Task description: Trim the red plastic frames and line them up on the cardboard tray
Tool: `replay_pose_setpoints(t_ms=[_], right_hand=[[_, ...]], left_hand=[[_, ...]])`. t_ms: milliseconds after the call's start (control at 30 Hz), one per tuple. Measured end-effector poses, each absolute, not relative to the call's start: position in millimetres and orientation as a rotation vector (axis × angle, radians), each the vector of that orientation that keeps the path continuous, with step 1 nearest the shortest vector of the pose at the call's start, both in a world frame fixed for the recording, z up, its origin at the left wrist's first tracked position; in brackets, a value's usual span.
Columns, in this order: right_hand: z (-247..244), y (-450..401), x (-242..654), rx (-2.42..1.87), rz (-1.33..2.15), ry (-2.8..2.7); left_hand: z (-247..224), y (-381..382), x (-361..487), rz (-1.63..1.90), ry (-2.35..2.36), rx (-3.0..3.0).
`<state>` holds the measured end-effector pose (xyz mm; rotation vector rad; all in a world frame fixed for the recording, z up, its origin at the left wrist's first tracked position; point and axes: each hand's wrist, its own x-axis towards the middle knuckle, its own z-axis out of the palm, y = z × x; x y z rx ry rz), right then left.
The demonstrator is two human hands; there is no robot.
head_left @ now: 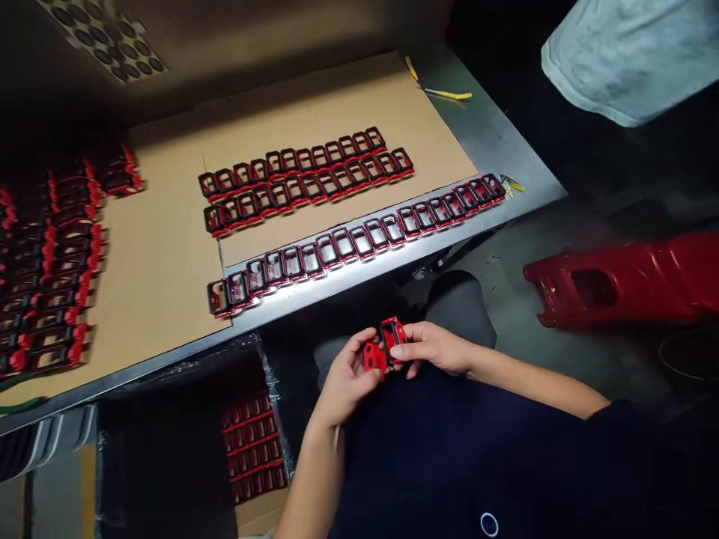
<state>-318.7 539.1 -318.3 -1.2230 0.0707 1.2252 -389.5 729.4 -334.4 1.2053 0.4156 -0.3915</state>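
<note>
Over my lap, my left hand (349,380) pinches a small red plastic piece with holes (373,359) between thumb and fingers. Close against it, my right hand (435,346) grips a red housing with a black rectangular rim (392,337), its thumb lying across the front. The two pieces touch or nearly touch; whether they are joined I cannot tell. Beyond my hands, a row of similar red-and-black frames (342,243) stands along the table's metal front edge. Two more rows of frames (303,183) stand behind it on brown cardboard (162,262).
Many more red-and-black parts (73,262) crowd the table's left side. Yellow-handled tools (449,94) lie at the right end. Below the table, an open lined box (269,382) holds rows of parts. A red chair-like object (645,281) stands right; a person's light garment (634,60) shows above.
</note>
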Motion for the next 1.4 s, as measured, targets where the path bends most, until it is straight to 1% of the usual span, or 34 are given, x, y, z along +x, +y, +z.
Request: replay_pose_setpoints(t_ms=[67, 133, 267, 367, 600, 767, 1000, 1100, 1267, 1400], right_hand=[[-318, 530, -321, -1.235, 1.264, 0.011], [-314, 525, -323, -1.312, 1.286, -0.121], [-306, 525, -326, -1.573, 1.247, -0.285], [-301, 527, -327, -1.621, 1.248, -0.308], [-296, 526, -328, -1.511, 1.209, -0.378], [-300, 523, -330, -1.339, 1.218, -0.329], [-309, 519, -327, -1.056, 1.216, -0.041], [-312, 521, -326, -1.079, 1.194, 0.066], [-314, 525, -325, -1.145, 1.227, 0.060], [-313, 522, -323, -1.221, 1.159, 0.005]], left_hand=[[-340, 728, -393, -0.431, 0.512, 0.848], [-341, 719, -395, -0.447, 0.559, 0.716], [-338, 700, -395, -0.457, 0.532, 0.840], [-337, 701, -396, -0.477, 0.467, 0.939], [-331, 715, -402, -0.411, 0.434, 1.161], [-333, 714, -403, -0.460, 0.429, 1.112], [-339, 716, -405, -0.473, 0.425, 1.088], [-336, 716, -404, -0.483, 0.428, 1.114], [-333, 714, -400, -0.498, 0.439, 1.142], [-331, 717, -400, -0.463, 0.606, 1.102]])
